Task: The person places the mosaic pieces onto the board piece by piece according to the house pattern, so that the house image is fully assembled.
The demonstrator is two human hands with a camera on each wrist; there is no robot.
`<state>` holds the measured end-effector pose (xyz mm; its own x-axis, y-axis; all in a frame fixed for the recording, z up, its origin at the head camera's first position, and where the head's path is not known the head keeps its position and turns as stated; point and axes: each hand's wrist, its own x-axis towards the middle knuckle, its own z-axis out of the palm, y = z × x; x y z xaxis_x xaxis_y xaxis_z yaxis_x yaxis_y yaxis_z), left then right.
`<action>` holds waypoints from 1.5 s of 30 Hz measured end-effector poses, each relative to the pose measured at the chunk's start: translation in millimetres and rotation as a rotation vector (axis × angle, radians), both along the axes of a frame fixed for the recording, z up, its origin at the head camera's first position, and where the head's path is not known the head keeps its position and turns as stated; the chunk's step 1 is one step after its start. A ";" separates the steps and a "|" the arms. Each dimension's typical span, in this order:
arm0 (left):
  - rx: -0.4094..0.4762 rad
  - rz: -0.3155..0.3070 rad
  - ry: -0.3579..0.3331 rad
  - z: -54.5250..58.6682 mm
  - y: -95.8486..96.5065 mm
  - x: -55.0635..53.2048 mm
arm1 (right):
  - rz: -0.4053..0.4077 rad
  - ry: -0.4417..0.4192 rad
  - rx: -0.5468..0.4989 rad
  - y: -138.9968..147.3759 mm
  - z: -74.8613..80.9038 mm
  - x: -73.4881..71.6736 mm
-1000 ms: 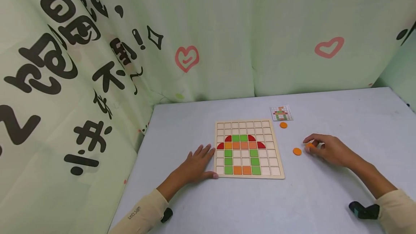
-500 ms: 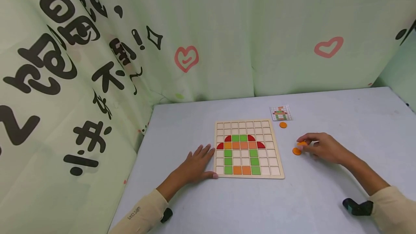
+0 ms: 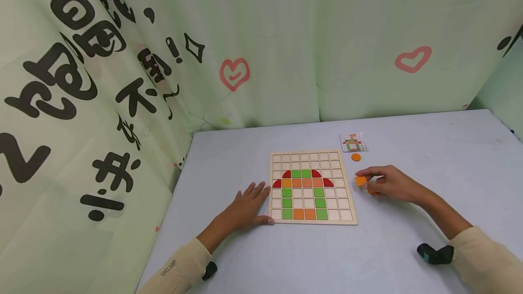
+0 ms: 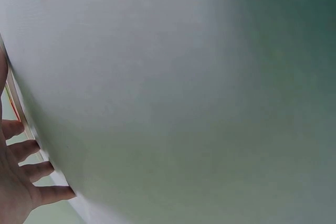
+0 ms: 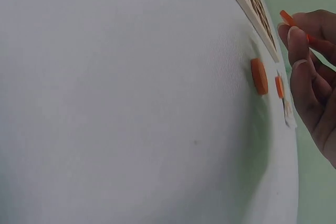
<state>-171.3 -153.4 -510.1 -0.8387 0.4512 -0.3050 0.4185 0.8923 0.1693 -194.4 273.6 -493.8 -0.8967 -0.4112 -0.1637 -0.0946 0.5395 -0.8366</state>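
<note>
A wooden grid board [image 3: 343, 189] lies flat mid-table, bearing green, orange and red tiles in a mushroom-like pattern. My left hand [image 3: 247, 207] lies with fingers spread against the board's left edge; in the left wrist view its straight fingers [image 4: 37, 170] reach to that edge. My right hand [image 3: 394, 185] pinches an orange square tile [image 3: 361, 181] between thumb and fingers, just right of the board. In the right wrist view the tile [image 5: 287, 18] appears edge-on, raised over the tabletop. Below the right hand lies an orange round piece [image 5: 259, 76], mostly covered by the fingers in the head view.
Behind the board's right corner lies a small pattern card [image 3: 353, 142] showing a coloured grid picture. Just in front of it is another orange round piece [image 3: 356, 157]. A pale curtain [image 3: 282, 58] with black lettering and hearts hangs around the white table [image 3: 441, 149].
My right hand has moved left toward the board, carrying the orange square tile over the nearer round piece. The left hand and the board stay in place.
</note>
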 end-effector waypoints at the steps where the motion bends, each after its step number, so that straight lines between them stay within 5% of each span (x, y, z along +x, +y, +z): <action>1: 0.001 0.000 0.000 0.0 0.0 -0.1 | 0.006 0.002 0.002 -2.0 0.0 -1.3; 20: 0.001 0.000 0.012 -0.7 0.5 1.5 | -0.055 0.137 0.040 -43.6 -2.7 -25.4; 45: 0.003 0.011 0.020 -2.0 0.0 1.5 | -0.045 0.089 0.059 -98.9 -6.2 -58.0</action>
<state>-169.8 -153.4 -512.1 -0.8495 0.4427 -0.2868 0.4120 0.8964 0.1634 -252.4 174.6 -500.0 -0.9262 -0.3620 -0.1055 -0.1416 0.5933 -0.7925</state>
